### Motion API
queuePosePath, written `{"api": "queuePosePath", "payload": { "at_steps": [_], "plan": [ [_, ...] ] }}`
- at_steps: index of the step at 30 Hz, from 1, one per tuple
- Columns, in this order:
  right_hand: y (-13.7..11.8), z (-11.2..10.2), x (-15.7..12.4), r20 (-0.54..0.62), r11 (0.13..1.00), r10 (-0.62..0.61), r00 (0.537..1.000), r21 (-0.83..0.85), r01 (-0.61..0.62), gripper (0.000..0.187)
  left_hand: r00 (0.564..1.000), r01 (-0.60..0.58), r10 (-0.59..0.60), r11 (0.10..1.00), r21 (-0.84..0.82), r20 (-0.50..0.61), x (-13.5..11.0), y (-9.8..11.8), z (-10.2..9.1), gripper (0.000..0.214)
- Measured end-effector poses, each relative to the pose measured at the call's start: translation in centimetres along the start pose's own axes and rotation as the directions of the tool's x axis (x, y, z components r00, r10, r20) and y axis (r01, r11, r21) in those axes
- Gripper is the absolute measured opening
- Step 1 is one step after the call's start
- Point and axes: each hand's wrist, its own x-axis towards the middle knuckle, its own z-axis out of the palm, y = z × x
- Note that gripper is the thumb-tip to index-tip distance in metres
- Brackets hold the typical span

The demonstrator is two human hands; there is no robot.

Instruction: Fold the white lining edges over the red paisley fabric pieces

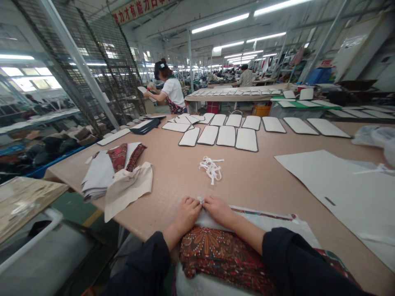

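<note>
The left hand and the right hand meet almost tip to tip, fingers bent and drawn narrow, pinching a small whitish piece between them. What the thumbs do underneath is hidden. The small piece sits just at the fingertips, on the far side of a pale cloth that shows between and below both hands. Nearer the body than the hands, and partly under the right forearm, lies a bundled patterned fabric in brown and red, with a large flower motif. A white sheet with a patterned strip extends to the right of the right hand, beyond its forearm.

Just ahead of the hands, a loose tangle of white tape rests on the brown tabletop. Farther ahead stand rows of white panels with dark edging, lying flat. Left of the left hand is a pile of grey-white and red patterned pieces, with a beige cloth on its near side. Well right of the right hand lies a large white sheet. Far ahead and left, a co-worker in a white top holds a pale panel.
</note>
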Motion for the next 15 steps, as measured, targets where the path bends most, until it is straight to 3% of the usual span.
{"api": "queuePosePath", "payload": {
  "at_steps": [5,9,12,15],
  "plan": [
    [-0.1,-0.1,0.3,-0.015,0.998,0.062,0.998,0.003,-0.062,0.018,1.0,-0.008,0.008,1.0,0.006,-0.026,-0.1,-0.1,0.3,0.016],
    [-0.7,-0.4,0.2,0.019,0.995,-0.023,1.0,-0.095,0.025,0.015,1.0,0.002,-0.002,1.0,0.015,-0.018,0.0,-0.1,0.4,0.015],
    [-0.8,-1.1,-0.8,0.041,0.988,-0.044,0.998,-0.149,0.05,0.016,1.0,0.02,-0.02,1.0,0.018,-0.001,0.0,0.0,0.1,0.014],
    [-0.2,-2.1,-2.6,0.08,0.984,0.011,0.997,-0.179,0.003,0.018,1.0,0.019,-0.02,1.0,0.011,0.024,0.0,0.0,-0.2,0.015]
  ]
}}
